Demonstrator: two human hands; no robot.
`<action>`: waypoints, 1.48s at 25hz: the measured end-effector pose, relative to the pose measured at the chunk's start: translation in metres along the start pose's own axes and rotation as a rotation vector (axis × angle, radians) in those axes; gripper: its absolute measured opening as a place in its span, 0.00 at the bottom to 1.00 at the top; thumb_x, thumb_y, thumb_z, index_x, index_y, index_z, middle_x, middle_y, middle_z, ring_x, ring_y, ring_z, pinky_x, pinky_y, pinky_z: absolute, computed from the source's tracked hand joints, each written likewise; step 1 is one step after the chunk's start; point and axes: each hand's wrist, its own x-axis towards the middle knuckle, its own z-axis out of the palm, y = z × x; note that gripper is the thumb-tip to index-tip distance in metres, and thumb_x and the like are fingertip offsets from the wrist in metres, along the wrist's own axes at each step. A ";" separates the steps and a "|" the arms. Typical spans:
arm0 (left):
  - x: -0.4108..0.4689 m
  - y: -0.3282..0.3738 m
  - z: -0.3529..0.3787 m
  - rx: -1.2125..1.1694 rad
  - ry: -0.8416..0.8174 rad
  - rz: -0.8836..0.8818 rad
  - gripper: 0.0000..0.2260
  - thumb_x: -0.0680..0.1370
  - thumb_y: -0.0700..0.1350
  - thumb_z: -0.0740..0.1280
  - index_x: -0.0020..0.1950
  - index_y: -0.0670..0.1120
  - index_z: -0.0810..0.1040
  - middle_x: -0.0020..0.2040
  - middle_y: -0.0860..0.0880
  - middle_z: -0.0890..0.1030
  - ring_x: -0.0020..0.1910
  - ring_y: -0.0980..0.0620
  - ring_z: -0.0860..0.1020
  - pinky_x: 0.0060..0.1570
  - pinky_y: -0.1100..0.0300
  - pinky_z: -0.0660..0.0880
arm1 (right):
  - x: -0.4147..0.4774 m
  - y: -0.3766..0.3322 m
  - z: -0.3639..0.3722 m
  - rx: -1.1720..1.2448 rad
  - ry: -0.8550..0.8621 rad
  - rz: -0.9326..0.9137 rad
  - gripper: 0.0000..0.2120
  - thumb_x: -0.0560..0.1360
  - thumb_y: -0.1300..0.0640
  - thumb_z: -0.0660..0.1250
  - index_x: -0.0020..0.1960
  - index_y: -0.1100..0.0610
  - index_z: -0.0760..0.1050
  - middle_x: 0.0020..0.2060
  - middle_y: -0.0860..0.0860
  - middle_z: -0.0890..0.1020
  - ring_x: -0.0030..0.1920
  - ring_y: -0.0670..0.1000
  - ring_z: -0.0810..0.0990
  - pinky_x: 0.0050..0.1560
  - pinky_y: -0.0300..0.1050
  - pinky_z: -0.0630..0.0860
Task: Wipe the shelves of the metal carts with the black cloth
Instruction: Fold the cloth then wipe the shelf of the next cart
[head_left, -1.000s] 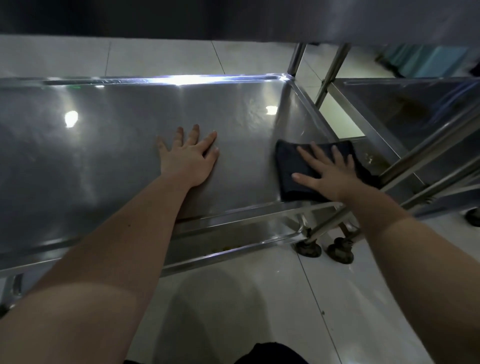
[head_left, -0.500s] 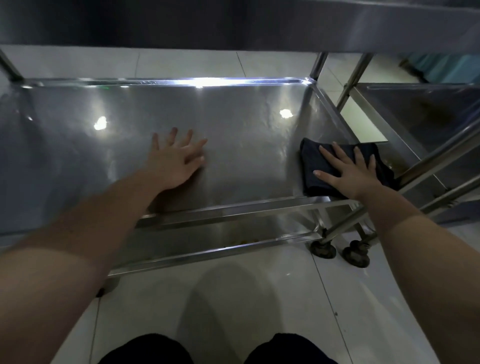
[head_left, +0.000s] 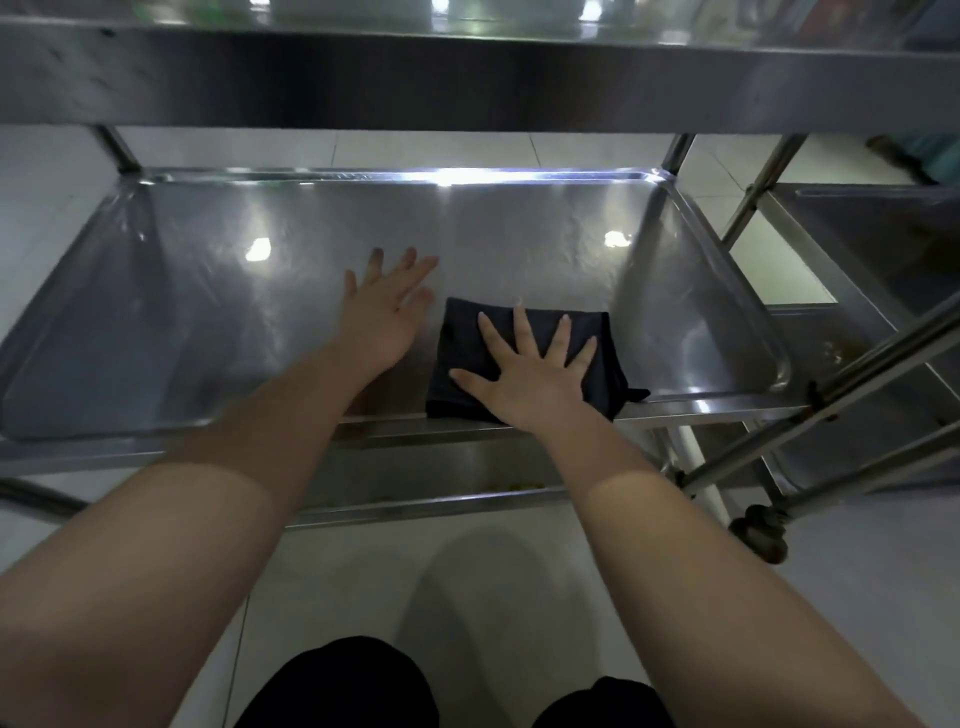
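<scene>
On the cart shelf (head_left: 208, 312), right hand (head_left: 530, 379) flat atop black cloth (head_left: 453, 338), left hand (head_left: 382, 312) just beside, all fingers (head_left: 522, 332) straight.

Two metal carts (head_left: 208, 322) (head_left: 883, 244), one black cloth (head_left: 460, 358), one left hand (head_left: 384, 319), one right hand (head_left: 532, 382).

Both bare forearms (head_left: 270, 457) extended forward and down, converging toward centre. Left grip (head_left: 387, 312): palm down, fingers straight, slightly spread, pointing away and a little right; outline somewhat blurred. Right grip (head_left: 530, 374): palm down, pressed flat, all five fingers splayed wide, thumb out to the left. Wrists roughly straight. Grips near each other, not touching.
</scene>
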 end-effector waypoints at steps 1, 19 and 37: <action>-0.002 0.014 0.003 0.020 -0.016 0.023 0.21 0.84 0.51 0.56 0.78 0.57 0.60 0.80 0.51 0.54 0.79 0.47 0.45 0.74 0.48 0.37 | 0.002 0.009 -0.006 0.098 0.048 -0.027 0.34 0.74 0.26 0.47 0.77 0.34 0.45 0.79 0.42 0.42 0.76 0.64 0.34 0.68 0.69 0.28; 0.056 -0.025 0.013 0.428 -0.158 -0.192 0.39 0.68 0.80 0.42 0.77 0.67 0.43 0.81 0.55 0.44 0.79 0.45 0.42 0.66 0.25 0.36 | 0.018 0.075 -0.002 -0.060 0.106 0.059 0.36 0.66 0.21 0.37 0.72 0.27 0.37 0.78 0.40 0.41 0.77 0.62 0.36 0.72 0.68 0.34; -0.078 -0.118 -0.047 0.425 -0.153 -0.177 0.43 0.61 0.84 0.38 0.74 0.71 0.39 0.80 0.56 0.42 0.79 0.49 0.40 0.68 0.30 0.33 | 0.071 -0.127 0.012 0.133 0.161 -0.230 0.28 0.80 0.35 0.41 0.78 0.38 0.45 0.79 0.42 0.47 0.78 0.57 0.39 0.73 0.68 0.37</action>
